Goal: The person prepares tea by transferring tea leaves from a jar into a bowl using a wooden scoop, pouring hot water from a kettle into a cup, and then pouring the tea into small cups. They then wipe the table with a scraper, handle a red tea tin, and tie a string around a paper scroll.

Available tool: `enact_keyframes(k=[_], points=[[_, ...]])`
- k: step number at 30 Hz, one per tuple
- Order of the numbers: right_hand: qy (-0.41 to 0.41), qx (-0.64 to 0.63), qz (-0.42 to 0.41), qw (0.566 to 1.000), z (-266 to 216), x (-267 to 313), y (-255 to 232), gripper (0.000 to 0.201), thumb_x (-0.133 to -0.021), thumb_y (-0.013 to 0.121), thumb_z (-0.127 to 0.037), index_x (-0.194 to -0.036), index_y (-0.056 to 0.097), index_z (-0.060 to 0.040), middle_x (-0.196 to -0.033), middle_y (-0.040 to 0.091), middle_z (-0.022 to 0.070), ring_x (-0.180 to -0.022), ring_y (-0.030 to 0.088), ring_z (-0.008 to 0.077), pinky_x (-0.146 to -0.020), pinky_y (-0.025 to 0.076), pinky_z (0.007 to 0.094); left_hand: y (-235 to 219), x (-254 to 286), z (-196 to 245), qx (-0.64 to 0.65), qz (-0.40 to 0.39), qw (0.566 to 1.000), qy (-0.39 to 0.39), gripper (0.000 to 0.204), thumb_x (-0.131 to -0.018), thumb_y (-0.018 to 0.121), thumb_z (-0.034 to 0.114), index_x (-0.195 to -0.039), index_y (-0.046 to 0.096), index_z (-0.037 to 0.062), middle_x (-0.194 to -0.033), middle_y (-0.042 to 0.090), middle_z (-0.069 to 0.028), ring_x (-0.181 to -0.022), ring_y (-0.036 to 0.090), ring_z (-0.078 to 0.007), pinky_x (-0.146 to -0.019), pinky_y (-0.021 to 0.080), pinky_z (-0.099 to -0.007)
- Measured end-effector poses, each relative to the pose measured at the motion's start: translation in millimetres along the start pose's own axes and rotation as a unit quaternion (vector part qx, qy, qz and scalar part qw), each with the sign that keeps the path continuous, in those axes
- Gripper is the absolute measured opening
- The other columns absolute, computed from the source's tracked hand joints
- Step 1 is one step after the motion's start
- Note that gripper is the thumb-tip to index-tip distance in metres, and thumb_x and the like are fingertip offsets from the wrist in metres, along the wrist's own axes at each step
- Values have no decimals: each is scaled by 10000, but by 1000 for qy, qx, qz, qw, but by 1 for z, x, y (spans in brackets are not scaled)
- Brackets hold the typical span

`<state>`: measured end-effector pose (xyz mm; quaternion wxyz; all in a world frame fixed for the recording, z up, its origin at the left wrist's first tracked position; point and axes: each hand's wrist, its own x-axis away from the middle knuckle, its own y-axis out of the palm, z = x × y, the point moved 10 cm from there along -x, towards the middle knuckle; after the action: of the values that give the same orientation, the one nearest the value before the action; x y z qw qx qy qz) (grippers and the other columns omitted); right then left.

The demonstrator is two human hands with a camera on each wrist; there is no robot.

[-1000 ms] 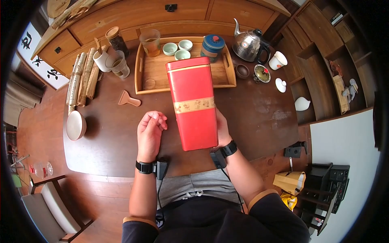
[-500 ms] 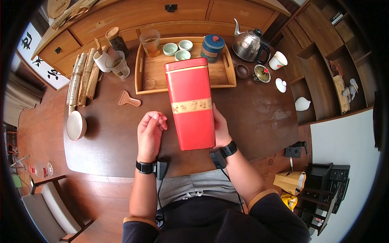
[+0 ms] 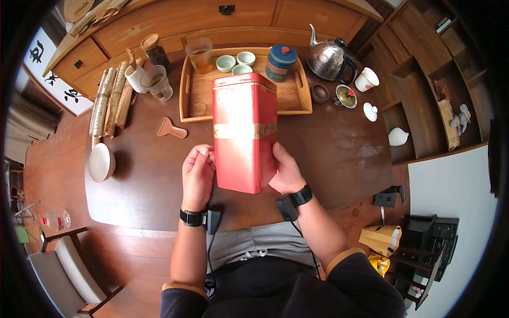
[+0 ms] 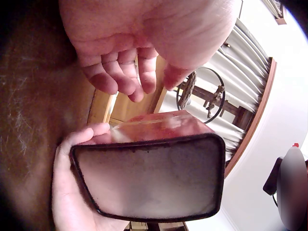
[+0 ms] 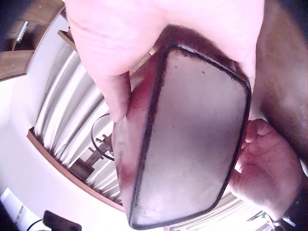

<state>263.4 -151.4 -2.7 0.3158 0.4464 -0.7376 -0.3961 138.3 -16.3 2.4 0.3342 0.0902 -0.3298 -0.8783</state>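
Observation:
A tall red tin (image 3: 244, 132) with a gold band is held up over the dark table (image 3: 339, 148). My right hand (image 3: 286, 172) grips its lower right side, thumb on the front face. In the right wrist view the right hand (image 5: 120, 53) wraps the tin's dark bottom (image 5: 192, 130). My left hand (image 3: 199, 172) sits against the tin's lower left edge with its fingers loosely curled. In the left wrist view the left hand (image 4: 130, 72) hangs just above the tin (image 4: 149, 178), without a clear hold on it.
Behind the tin is a wooden tray (image 3: 299, 100) with small cups (image 3: 233, 61), a glass pitcher (image 3: 200, 55) and a blue jar (image 3: 280, 61). A steel kettle (image 3: 328, 58) stands at the back right. A scoop (image 3: 170, 128), bamboo mats (image 3: 108, 100) and a bowl (image 3: 101, 162) lie left.
The tin has turned about its long axis and shifted left, now showing a corner edge. My left hand has moved right until it meets the tin's side.

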Motion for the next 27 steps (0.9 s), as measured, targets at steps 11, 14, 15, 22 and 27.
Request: enact_keyframes(k=[11,14,15,22,27], points=[[1,103,-7,995,1,3,7,868,-876,867,-397,-1526,422,-31,-1475,575,87,-1333,567,185,-1126,466,386,10,6,3,-11,-56,998,-10,637,-974,739,441,-1375,583,-28,-1287,691,-99,-1179,660,-170,-1049,509,-334],[9,93,-10,996,3,3,6,849,-878,863,-403,-1515,442,-30,-1465,584,85,-1327,572,187,-1122,469,384,11,7,3,-4,-62,998,-10,613,-971,747,415,-1370,595,-24,-1279,698,-97,-1177,663,-172,-1046,511,-333],[10,90,-11,996,3,3,6,842,-879,861,-406,-1510,450,-29,-1461,588,85,-1324,575,188,-1120,472,384,11,8,3,-1,-63,998,-10,606,-970,748,409,-1368,600,-23,-1274,701,-96,-1177,664,-172,-1045,511,-332],[13,77,-7,997,3,3,-1,823,-879,859,-413,-1495,472,-29,-1447,602,79,-1305,591,193,-1105,487,388,15,10,3,-9,-90,996,-7,610,-950,771,336,-1402,598,-36,-1319,700,-105,-1206,654,-180,-1086,483,-350],[13,81,-9,997,2,3,3,808,-888,853,-402,-1497,471,-32,-1452,599,77,-1309,589,192,-1110,483,387,14,9,4,-7,-83,996,-10,602,-951,766,319,-1404,595,-38,-1322,697,-111,-1217,648,-184,-1092,478,-352]])
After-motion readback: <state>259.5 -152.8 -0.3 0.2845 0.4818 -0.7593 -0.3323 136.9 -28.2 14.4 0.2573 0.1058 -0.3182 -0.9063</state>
